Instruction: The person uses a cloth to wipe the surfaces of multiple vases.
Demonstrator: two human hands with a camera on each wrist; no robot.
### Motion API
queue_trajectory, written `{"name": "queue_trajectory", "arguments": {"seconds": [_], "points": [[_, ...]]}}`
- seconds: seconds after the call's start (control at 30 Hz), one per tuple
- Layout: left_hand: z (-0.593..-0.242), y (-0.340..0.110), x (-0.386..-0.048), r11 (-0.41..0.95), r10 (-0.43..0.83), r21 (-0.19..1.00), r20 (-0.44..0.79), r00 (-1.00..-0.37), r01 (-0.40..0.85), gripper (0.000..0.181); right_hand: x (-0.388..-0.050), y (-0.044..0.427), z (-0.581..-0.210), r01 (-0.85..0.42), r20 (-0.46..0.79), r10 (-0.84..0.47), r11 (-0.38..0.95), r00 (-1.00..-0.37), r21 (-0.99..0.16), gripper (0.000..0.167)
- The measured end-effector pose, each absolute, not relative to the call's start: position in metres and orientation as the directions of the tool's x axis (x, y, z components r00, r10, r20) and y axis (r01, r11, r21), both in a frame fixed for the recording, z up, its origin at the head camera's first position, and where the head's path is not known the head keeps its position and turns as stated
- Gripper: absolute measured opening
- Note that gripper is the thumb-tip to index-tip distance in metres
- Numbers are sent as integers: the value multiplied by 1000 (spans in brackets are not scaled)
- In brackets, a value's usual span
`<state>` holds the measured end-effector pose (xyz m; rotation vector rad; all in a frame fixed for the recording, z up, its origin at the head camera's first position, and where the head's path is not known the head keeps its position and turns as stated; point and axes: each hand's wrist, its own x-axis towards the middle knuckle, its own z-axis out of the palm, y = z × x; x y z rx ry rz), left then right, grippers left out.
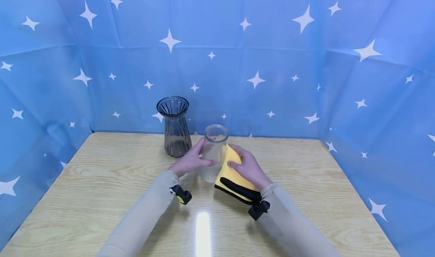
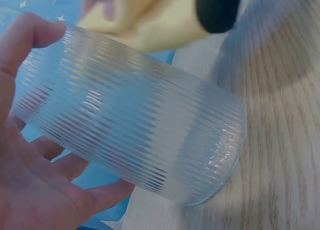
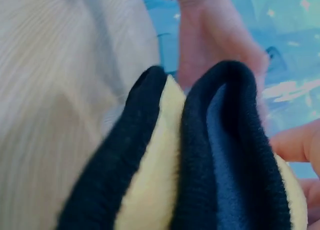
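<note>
A clear ribbed glass vase (image 1: 208, 170) is held by my left hand (image 1: 192, 160), the thumb and fingers wrapped around its sides. In the left wrist view the vase (image 2: 135, 120) looks tilted, its round base above the table. My right hand (image 1: 249, 167) grips a folded yellow cloth (image 1: 234, 174) with black edging against the right side of the vase. The cloth's dark edges (image 3: 200, 155) fill much of the right wrist view, where the right fingers (image 3: 295, 142) show at the right.
Behind my left hand stands a dark grey glass vase (image 1: 177, 132) with a flared rim, on the light wooden table (image 1: 102, 181). A blue curtain (image 1: 217, 71) with white stars surrounds the table's back and sides. Small black cameras (image 1: 182, 195) sit on both wrists.
</note>
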<state>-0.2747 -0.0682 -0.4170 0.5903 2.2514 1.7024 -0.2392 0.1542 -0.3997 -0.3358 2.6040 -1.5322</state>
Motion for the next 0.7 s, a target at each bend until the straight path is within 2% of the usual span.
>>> {"name": "queue_trajectory", "arguments": {"seconds": [0.17, 0.37, 0.57, 0.7], "points": [[-419, -68, -275, 185, 495, 971, 39, -868, 149, 79, -235, 153, -382, -204, 101, -247, 437, -964, -876, 61], [-420, -68, -275, 169, 503, 976, 35, -863, 138, 80, -231, 152, -363, -202, 122, -238, 349, -964, -915, 61], [-418, -68, -274, 178, 507, 974, 29, -862, 137, 80, -229, 148, -352, -203, 125, -227, 362, -966, -910, 62], [-418, -67, -274, 194, 497, 971, 26, -867, 141, 79, -227, 146, -350, -258, 175, -222, 438, -959, -861, 62]]}}
